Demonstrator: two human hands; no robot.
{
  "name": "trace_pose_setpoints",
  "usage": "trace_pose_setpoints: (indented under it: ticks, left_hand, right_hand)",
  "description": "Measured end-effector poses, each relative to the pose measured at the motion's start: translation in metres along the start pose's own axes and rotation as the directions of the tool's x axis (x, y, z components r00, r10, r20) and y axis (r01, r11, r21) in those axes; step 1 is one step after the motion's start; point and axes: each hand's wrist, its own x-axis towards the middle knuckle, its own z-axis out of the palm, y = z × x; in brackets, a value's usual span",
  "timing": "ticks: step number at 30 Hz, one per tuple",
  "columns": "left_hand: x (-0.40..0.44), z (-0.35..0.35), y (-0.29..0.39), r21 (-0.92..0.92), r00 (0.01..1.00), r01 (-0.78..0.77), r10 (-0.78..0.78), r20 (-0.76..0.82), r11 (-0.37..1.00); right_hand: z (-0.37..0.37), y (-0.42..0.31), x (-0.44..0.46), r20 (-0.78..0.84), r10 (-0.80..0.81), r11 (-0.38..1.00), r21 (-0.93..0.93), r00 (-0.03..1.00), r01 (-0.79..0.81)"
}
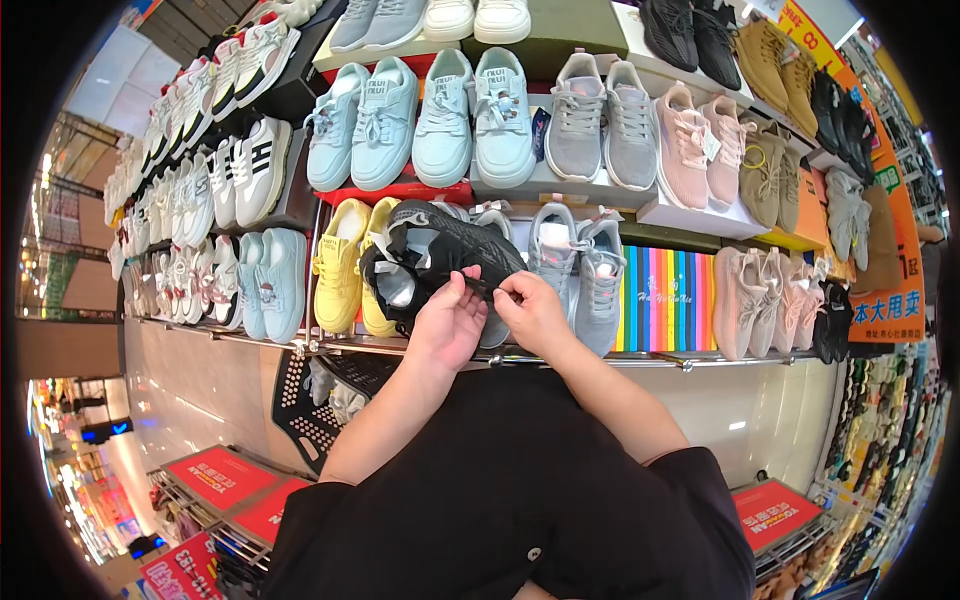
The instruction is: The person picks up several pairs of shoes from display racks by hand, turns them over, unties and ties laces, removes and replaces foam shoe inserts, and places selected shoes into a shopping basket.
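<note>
A pair of black sneakers lies in front of me over the front row of shoes. One black sneaker [463,240] rests tilted on its side, its textured sole edge upward. The other black sneaker [392,280] shows pale stuffing in its opening. My left hand [452,322] is palm up below them, thumb and forefinger pinched at a thin black strip. Close on its right, my right hand [530,314] pinches the same dark strip with its fingertips. Whether that strip is a lace or a loop of the shoe, I cannot tell.
Tiered racks hold yellow sneakers [341,265], light blue sneakers [383,125], grey sneakers [600,282] and pink sneakers [738,300]. A striped box [665,300] stands between shoes. Below the metal rail [700,360] is a black perforated basket [298,400]. Red signs [222,476] lie low at left.
</note>
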Motion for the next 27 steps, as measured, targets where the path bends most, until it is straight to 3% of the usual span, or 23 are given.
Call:
trace_pose_setpoints:
  ticks: [2,4,6,8,10,12,14,15,16,17,18,19,21,23,24,26,27]
  left_hand:
    - [-0.002,0.003,0.006,0.047,1.000,0.011,-0.011,0.009,0.999]
    - [-0.012,-0.001,0.015,0.086,1.000,0.021,-0.022,0.008,0.996]
    - [-0.030,-0.010,0.020,0.239,0.997,0.071,-0.073,0.001,0.968]
    - [-0.060,0.002,0.020,0.220,0.992,0.087,-0.064,-0.111,0.972]
    - [-0.083,-0.005,0.014,0.441,0.984,0.008,0.072,-0.165,0.898]
    - [-0.092,-0.031,0.008,0.460,0.981,-0.007,0.094,-0.167,0.888]
    - [-0.094,-0.054,-0.003,0.701,0.938,-0.048,0.273,-0.214,0.712]
    - [-0.094,-0.062,-0.011,0.678,0.878,-0.164,0.419,-0.230,0.716]
    - [-0.091,-0.070,-0.017,0.670,0.874,-0.160,0.420,-0.246,0.725]
    - [-0.088,-0.078,-0.021,0.721,0.806,-0.245,0.550,-0.219,0.648]
    - [-0.086,-0.082,-0.023,0.769,0.721,-0.318,0.668,-0.184,0.555]
    - [-0.086,-0.077,-0.022,0.782,0.692,-0.313,0.693,-0.201,0.539]
    - [-0.077,-0.081,-0.022,0.837,0.631,-0.304,0.755,-0.180,0.454]
    - [-0.063,-0.088,-0.020,0.917,0.558,-0.247,0.820,-0.129,0.313]
    - [-0.054,-0.095,-0.018,0.917,0.552,-0.245,0.823,-0.134,0.314]
    - [-0.043,-0.104,-0.017,0.911,0.674,-0.215,0.728,-0.122,0.352]
    - [-0.043,-0.092,-0.017,0.877,0.647,-0.277,0.751,-0.132,0.393]
  right_hand:
    - [-0.002,0.001,0.003,0.019,0.018,1.000,-0.015,1.000,-0.018]
    - [-0.012,0.006,0.007,0.124,0.212,0.965,0.127,0.969,-0.227]
    - [-0.025,0.015,0.004,0.064,0.213,0.964,0.150,0.975,-0.220]
    - [-0.036,0.029,-0.003,0.042,0.300,0.904,0.306,0.953,-0.298]
    - [-0.044,0.037,-0.013,0.067,0.307,0.911,0.269,0.949,-0.313]
    - [-0.044,0.037,-0.024,0.083,0.309,0.917,0.238,0.947,-0.320]
    - [-0.043,0.029,-0.035,0.138,0.328,0.933,0.105,0.934,-0.344]
    - [-0.035,0.018,-0.036,0.136,0.342,0.922,0.141,0.930,-0.360]
    - [-0.030,0.009,-0.034,0.153,0.346,0.921,0.134,0.926,-0.366]
    - [-0.025,0.002,-0.027,0.104,0.130,0.991,-0.036,0.986,-0.127]
    - [-0.020,-0.005,-0.021,0.095,-0.104,0.971,-0.205,0.990,0.122]
    - [-0.014,-0.014,-0.014,0.113,-0.104,0.971,-0.202,0.988,0.125]
    - [-0.002,-0.027,0.002,0.130,-0.261,0.906,-0.309,0.957,0.289]
    - [0.009,-0.030,0.008,0.163,-0.219,0.913,-0.314,0.962,0.261]
    - [0.015,-0.031,0.010,0.179,-0.178,0.917,-0.328,0.968,0.229]
    - [0.020,-0.036,0.013,0.188,-0.165,0.911,-0.347,0.968,0.222]
    - [0.021,-0.032,0.015,0.216,-0.148,0.881,-0.414,0.965,0.228]
